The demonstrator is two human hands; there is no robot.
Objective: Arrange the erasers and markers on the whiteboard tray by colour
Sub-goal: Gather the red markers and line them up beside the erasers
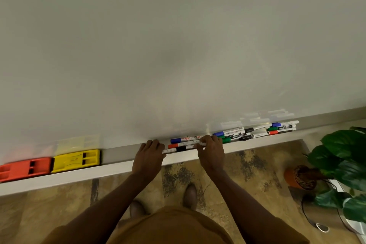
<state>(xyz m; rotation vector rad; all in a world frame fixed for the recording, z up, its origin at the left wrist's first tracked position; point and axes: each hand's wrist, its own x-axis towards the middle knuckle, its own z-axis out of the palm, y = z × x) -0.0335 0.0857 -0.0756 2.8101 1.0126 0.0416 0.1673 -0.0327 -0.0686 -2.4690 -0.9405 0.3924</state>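
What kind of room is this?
Probably a classroom or office. A big whiteboard fills the wall, its tray holds markers and two erasers, and a potted plant stands on the floor.

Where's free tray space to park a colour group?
One clear patch: bare grey tray between the yellow plastic eraser and the left hand. Left of it, the orange plastic eraser butts against the yellow one. From the left hand past the right hand to the far-right marker cluster, capped white markers lie packed.
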